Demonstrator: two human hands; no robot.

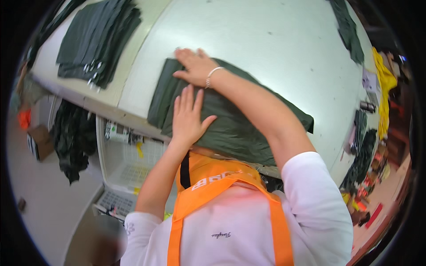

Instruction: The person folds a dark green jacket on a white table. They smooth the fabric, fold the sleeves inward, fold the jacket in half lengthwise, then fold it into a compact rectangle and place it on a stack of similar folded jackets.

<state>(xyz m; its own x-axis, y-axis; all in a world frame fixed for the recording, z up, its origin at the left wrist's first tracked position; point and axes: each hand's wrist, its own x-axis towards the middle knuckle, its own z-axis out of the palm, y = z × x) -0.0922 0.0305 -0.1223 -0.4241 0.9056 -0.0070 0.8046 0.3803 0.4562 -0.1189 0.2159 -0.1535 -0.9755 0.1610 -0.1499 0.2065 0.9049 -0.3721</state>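
A dark green garment (239, 119), partly folded, lies on the white table in front of me, its left end doubled over into layers. My left hand (189, 116) rests flat on the near part of that folded end, fingers stretched out and thumb apart. Just beyond it, my right hand (196, 67) lies on the far edge of the same end, fingers spread, a bracelet at its wrist. Neither hand grips the cloth. Whether the garment is trousers or a jacket cannot be told.
A stack of folded dark green garments (95, 42) lies at the far left of the table (284, 35). Below the table edge stands a white plastic basket (126, 164), beside hanging dark cloth (74, 137). More dark pieces (348, 33) and a yellow cloth (385, 88) are at the right.
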